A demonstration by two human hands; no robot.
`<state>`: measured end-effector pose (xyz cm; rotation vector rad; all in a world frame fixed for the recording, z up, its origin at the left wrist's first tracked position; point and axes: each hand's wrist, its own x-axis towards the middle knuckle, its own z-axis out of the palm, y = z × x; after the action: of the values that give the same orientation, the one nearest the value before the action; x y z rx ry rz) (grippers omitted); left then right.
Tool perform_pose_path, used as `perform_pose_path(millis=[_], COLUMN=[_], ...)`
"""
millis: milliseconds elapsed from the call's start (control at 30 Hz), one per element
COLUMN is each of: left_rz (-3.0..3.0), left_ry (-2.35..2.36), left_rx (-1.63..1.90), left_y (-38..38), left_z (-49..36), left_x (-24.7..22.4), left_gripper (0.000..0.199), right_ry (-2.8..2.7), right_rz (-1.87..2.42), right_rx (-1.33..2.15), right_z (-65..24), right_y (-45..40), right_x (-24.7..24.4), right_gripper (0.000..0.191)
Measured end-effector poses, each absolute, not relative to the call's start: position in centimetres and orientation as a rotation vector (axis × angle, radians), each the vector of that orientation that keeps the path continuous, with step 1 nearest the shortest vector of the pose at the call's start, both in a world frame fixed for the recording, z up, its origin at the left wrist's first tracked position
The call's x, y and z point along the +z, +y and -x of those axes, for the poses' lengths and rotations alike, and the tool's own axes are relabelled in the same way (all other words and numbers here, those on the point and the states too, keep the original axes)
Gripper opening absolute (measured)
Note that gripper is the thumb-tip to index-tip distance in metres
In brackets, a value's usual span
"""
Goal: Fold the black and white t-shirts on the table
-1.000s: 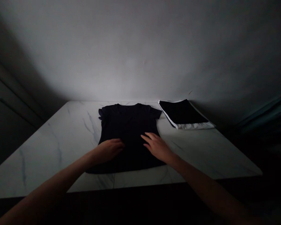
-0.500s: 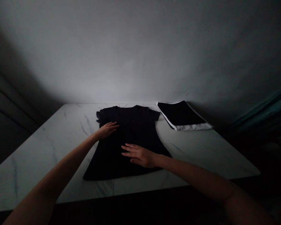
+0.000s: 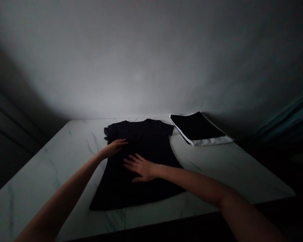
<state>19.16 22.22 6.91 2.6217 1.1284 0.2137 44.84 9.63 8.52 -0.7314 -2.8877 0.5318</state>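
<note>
A dark short-sleeved T-shirt lies spread flat on the marble table, collar toward the far side. My left hand rests palm down on the shirt's left side, below the sleeve, holding nothing. My right hand lies flat on the middle of the shirt with its fingers spread and pointing left. The two hands are close together but apart. Part of the shirt's left sleeve looks bunched or folded, though the dim light hides the detail.
A folded stack of dark cloth with white edges sits on the table at the far right, against the wall. A pale wall rises behind the table. Dark cabinetry stands at the left, and dark fabric hangs at the right.
My left hand has moved up the shirt toward the far sleeve, and my right hand has slid left across the shirt's middle. The whole scene sits lower in view as my head has tilted.
</note>
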Motion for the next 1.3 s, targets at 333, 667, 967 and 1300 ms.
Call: perform_pose_path(millis=[333,667,967,1300], left_rz=[-2.657,-2.719,-2.612,-2.527], left_ry=[1.608,1.832,2.029,1.93], left_rx=[0.38,0.398,0.475,0.394], left_y=[16.8,17.7,23.4,30.4], left_z=[-25.2,-23.2,-25.0,-22.3], left_x=[5.9,6.2,5.4,6.9], left_gripper=[0.053,0.063,0.062,0.049], right_ry=[-2.127,-2.201,-2.11,-2.205], right_rz=[1.798,1.888,2.034,1.826], right_rx=[0.261,0.049,0.09,0.112], right_z=[-47.9,-53.4,-50.9,-52.8], right_y=[11.3,11.6,20.5,25.0], right_x=[7.0,5.9,8.2,6.8], right_gripper=[0.056,0.07,0.062,0.051])
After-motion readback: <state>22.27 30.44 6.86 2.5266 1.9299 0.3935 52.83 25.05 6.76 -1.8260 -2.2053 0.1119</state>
